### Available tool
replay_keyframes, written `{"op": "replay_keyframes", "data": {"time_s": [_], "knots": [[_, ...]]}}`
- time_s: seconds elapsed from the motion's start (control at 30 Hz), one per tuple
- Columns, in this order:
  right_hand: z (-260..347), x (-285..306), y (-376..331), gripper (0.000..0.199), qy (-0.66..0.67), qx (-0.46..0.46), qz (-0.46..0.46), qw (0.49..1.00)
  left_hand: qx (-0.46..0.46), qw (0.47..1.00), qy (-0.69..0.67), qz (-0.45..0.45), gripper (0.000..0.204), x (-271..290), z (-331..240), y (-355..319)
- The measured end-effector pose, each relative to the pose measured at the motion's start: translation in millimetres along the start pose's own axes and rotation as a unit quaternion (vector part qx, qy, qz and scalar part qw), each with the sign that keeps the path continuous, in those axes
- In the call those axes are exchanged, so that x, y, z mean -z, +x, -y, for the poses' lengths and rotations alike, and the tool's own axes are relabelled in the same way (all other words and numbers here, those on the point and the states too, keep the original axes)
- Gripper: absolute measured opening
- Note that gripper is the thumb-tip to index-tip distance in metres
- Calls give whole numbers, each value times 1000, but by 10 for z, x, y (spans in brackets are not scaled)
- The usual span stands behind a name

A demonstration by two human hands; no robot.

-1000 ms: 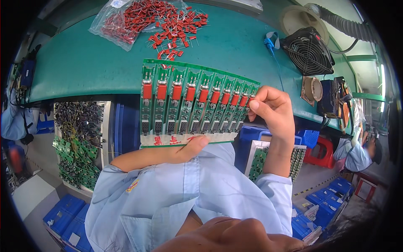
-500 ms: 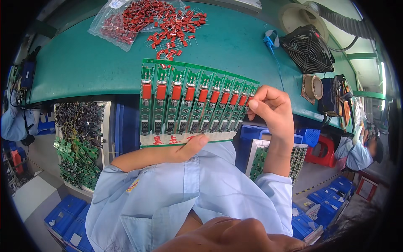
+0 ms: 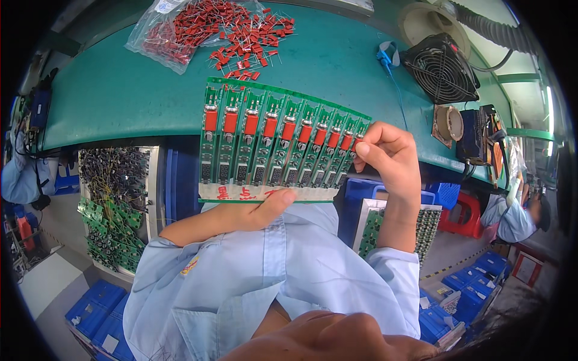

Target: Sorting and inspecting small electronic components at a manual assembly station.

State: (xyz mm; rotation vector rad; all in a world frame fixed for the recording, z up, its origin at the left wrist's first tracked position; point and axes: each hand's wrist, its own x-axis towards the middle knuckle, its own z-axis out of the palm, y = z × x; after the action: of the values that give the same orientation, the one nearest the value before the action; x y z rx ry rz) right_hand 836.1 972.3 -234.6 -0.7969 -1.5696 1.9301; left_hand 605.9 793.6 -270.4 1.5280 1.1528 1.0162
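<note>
- Fingers of our right hand [image 3: 391, 156] are nipped together, thumb against forefinger, on the three o'clock end of a green circuit panel [image 3: 280, 147]; whether a small part also sits between the tips, we cannot tell.
- Our left hand [image 3: 259, 215] grips the panel at six o'clock, its thumb lying over the pale lower strip; its other fingers are hidden underneath.
- Between our two hands the panel fans out in narrow columns, each with a red block; the last block, nearest our right fingertips, is partly covered.
- The panel's upper edge overlaps the green bench [image 3: 132, 96] in our view; we cannot tell whether they touch.
- Beyond it, toward twelve o'clock, loose red components [image 3: 256, 45] with wire legs are scattered, some just behind the panel's top edge.
- At eleven o'clock a clear plastic bag [image 3: 150, 39] holds more of them, its far end cut off by the frame.
- At two o'clock, well apart from us, stands a black fan [image 3: 439, 69].
- At eight o'clock lies a tray [image 3: 155, 198] of tangled boards and wires.
- At four o'clock our right forearm hides part of another board tray [image 3: 364, 219].
</note>
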Motion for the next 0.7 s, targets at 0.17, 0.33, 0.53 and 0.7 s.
{"op": "replay_keyframes", "data": {"time_s": [0.17, 0.33, 0.53, 0.7], "knots": [[28, -8, 12, 11, 10, -12, -3, 1000, -9, 999, -23, -25, 45, -29, -26, -2], [-1, 6, 27, 10, 19, -6, 3, 1000, 20, 984, -172, -48, 44, -85, 1, 38], [-19, 11, 49, 11, 28, 2, 12, 1000, -4, 934, -348, -83, 45, -131, 95, 131], [-2, -17, 21, 15, 26, -8, -3, 1000, -13, 924, -377, -65, 47, -107, 173, 148]]}}
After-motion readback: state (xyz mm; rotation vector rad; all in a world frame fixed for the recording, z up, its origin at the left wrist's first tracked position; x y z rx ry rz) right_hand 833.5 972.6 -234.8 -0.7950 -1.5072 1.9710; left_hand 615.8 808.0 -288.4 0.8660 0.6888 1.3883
